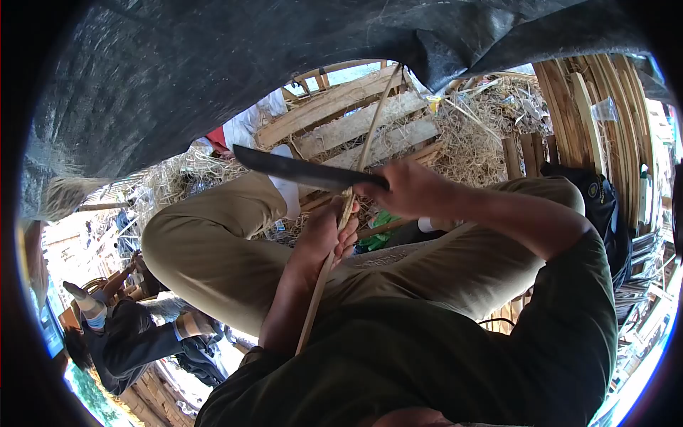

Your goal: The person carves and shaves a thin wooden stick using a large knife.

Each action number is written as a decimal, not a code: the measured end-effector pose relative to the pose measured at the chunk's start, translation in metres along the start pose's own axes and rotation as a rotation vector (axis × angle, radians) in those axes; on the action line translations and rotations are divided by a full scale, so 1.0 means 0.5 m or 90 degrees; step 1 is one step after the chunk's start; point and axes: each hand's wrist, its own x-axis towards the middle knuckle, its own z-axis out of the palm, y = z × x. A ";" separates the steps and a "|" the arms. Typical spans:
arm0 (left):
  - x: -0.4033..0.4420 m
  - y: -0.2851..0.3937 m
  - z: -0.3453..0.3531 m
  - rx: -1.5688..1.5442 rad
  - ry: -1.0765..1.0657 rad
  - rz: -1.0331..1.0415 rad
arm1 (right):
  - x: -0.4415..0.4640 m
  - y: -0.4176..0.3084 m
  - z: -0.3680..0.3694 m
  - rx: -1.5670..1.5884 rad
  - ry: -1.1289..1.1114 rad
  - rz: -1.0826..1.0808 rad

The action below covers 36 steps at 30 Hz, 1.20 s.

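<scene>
My right hand (416, 188) is closed round the handle end of a machete (299, 169). Its long dark blade points to the left and lies across a thin, pale wooden or bamboo strip (313, 309). Below the blade, my left hand (329, 229) has its fingers wrapped round that strip. The strip runs from beside my chest, up between my knees and on past the blade to the pallet boards. Blade and strip meet just above my left fist; how deep the edge sits there I cannot tell.
Wooden slats (356, 132) and scattered straw-like shavings (477, 142) lie in front of my crossed legs. Black plastic sheeting (213, 71) hangs overhead. Upright planks (597, 107) and a black bag (597, 199) are at the right. Another person (135, 341) sits at the lower left.
</scene>
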 end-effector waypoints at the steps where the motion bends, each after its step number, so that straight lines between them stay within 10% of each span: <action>1: 0.001 -0.001 0.002 -0.010 0.010 0.002 | 0.007 0.004 -0.015 -0.008 -0.026 0.037; 6: -0.004 0.009 0.006 -0.006 0.005 0.009 | 0.033 0.071 -0.021 -0.108 0.218 0.027; 15: 0.011 -0.023 -0.007 0.042 0.011 0.025 | -0.041 -0.095 -0.038 0.130 -0.141 0.076; 36: 0.000 -0.025 0.006 0.054 -0.009 0.011 | -0.035 -0.046 0.003 0.603 -0.442 0.367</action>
